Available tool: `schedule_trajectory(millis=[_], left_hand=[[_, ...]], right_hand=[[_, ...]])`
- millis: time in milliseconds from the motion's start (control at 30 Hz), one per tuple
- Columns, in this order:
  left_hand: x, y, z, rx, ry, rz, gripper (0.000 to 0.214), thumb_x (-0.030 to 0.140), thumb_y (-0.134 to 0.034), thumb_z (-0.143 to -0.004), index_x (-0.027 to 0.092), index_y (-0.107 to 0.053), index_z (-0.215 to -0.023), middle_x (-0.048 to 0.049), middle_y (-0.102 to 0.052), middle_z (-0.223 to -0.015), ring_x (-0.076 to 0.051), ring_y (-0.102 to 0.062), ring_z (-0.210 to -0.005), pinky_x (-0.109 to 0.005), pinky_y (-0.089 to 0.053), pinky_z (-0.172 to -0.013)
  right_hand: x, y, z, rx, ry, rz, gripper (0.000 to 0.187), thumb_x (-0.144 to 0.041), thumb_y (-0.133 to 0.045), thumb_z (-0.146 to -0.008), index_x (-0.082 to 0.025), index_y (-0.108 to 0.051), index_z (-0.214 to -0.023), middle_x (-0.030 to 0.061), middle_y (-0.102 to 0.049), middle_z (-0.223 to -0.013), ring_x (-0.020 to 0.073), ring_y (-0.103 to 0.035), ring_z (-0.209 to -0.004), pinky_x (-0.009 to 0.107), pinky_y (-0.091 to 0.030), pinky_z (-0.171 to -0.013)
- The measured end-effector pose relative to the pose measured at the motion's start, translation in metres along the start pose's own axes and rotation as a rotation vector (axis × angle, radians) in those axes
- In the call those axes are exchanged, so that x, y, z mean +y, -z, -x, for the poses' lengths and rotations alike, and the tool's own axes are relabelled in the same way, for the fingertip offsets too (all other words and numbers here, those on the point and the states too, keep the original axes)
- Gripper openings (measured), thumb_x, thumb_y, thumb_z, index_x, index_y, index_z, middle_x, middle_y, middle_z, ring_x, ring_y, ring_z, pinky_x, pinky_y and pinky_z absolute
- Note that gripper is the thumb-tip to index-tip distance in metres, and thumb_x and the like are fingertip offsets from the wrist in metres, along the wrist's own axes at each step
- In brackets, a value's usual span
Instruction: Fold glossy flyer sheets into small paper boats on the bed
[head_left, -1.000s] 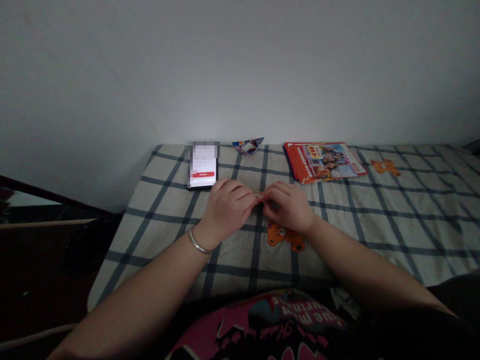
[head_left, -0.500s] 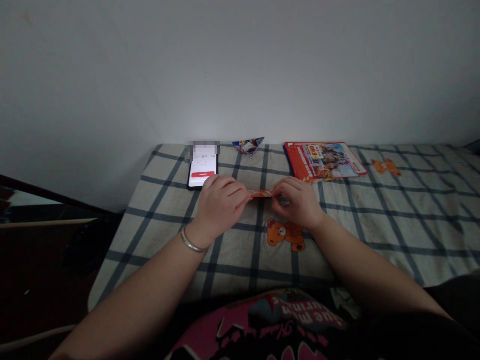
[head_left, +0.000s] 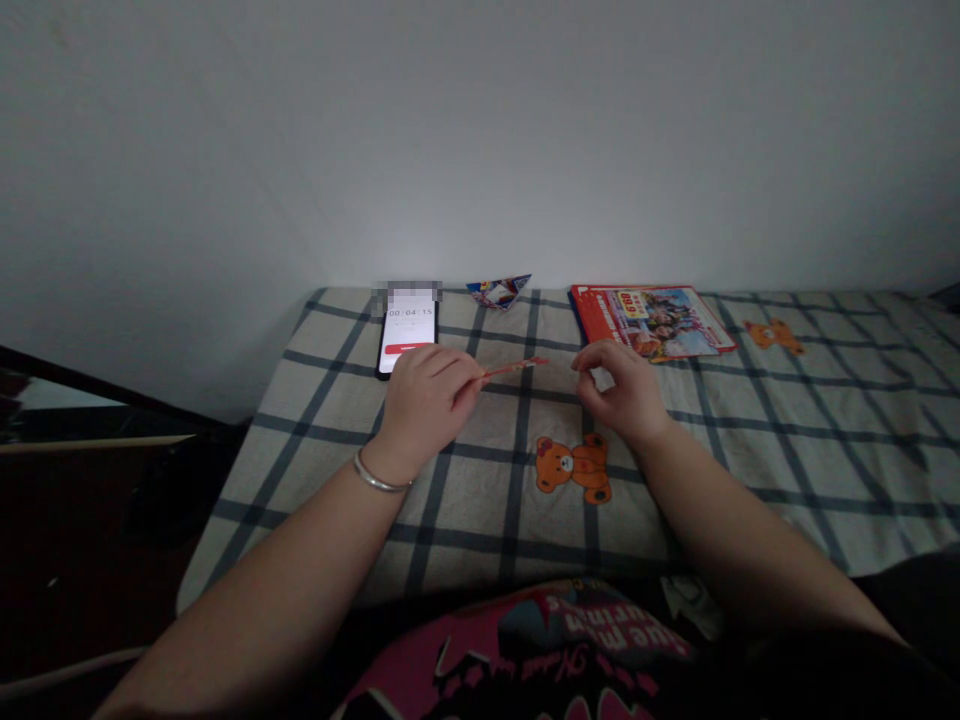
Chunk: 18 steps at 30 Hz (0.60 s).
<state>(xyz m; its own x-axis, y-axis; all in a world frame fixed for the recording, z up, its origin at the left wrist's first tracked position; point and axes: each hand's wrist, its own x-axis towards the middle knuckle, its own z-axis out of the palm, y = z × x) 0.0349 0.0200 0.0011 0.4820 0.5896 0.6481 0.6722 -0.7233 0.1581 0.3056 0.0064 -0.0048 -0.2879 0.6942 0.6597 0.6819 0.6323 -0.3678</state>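
Right hand (head_left: pixel 622 395) has released one reddish strip (head_left: pixel 514 369).

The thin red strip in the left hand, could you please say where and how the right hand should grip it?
The strip is probably best pinched at its free end, from the right: it juts from the left hand, which covers its other end, toward the right hand.

The thin strip (head_left: pixel 514 369) and folded piece (head_left: pixel 499 293) looked like paper; leaflets (head_left: pixel 664 325), smooth paper. Checked cloth (head_left: pixel 480 510) was matt. Bangle (head_left: pixel 379 484) presented as shiny metal. Wall (head_left: pixel 480 140) appeared matt.
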Motion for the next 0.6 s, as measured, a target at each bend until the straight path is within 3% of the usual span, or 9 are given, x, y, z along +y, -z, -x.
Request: schedule_trajectory(millis=[167, 333, 600], left_hand=[[0.003, -0.003, 0.000, 0.003, -0.044, 0.078, 0.013, 0.024, -0.056, -0.095, 0.019, -0.065, -0.087, -0.0028, -0.071, -0.088, -0.019, -0.063, -0.082, -0.034, -0.048, -0.075], [0.009, -0.004, 0.000, -0.017, -0.090, 0.112, 0.012, 0.025, -0.057, -0.094, 0.020, -0.067, -0.090, -0.0019, -0.072, -0.085, -0.018, -0.064, -0.081, -0.033, -0.048, -0.076], [0.022, -0.005, -0.003, 0.014, -0.217, -0.044, 0.009, 0.017, -0.058, -0.089, 0.019, -0.065, -0.086, -0.0003, -0.071, -0.086, -0.018, -0.063, -0.080, -0.037, -0.048, -0.084]], right_hand=[[-0.008, -0.003, -0.003, -0.081, 0.135, -0.077, 0.019, -0.025, -0.063, -0.087, -0.024, -0.064, -0.107, 0.0072, -0.071, -0.110, 0.0227, -0.066, -0.100, 0.041, -0.052, -0.088], [-0.016, -0.009, -0.002, -0.103, 0.191, -0.033, 0.017, -0.020, -0.060, -0.091, -0.024, -0.070, -0.104, 0.0033, -0.075, -0.097, 0.0196, -0.066, -0.094, 0.036, -0.054, -0.084], [-0.030, -0.009, 0.002, -0.157, 0.272, 0.166, 0.026, -0.023, -0.060, -0.092, -0.024, -0.070, -0.116, 0.0037, -0.075, -0.105, 0.0205, -0.065, -0.095, 0.036, -0.054, -0.080]])
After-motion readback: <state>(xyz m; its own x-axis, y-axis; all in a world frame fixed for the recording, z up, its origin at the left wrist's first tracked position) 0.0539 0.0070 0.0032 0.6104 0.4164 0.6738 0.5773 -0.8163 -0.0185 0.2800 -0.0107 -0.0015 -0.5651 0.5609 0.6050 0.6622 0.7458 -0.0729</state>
